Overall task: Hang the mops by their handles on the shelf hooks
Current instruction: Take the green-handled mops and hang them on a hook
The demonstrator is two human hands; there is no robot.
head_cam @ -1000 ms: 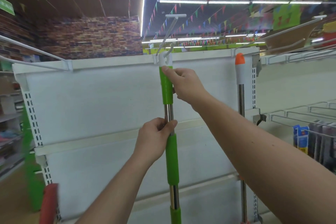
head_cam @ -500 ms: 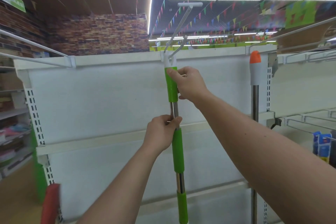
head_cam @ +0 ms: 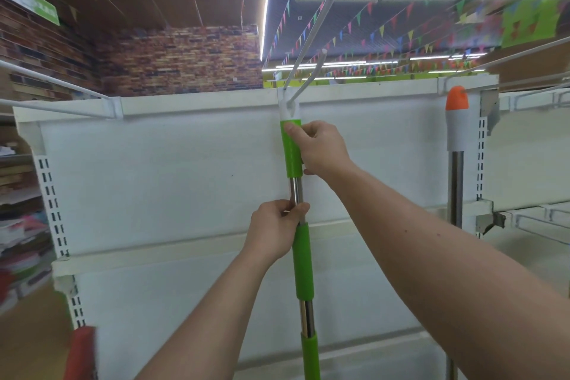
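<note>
Hardly moving, left hand (head_cam: pixel 274 234) and right hand (head_cam: pixel 320 148) are still gripping the green mop (head_cam: pixel 303 259) at the shelf's (head_cam: pixel 200 105) top-edge hook (head_cam: pixel 303 83); releasing is apparently remaining.

Both arms reach up, right hand (head_cam: pixel 320 148) gripping above left hand (head_cam: pixel 274 228), fingers curled.
</note>
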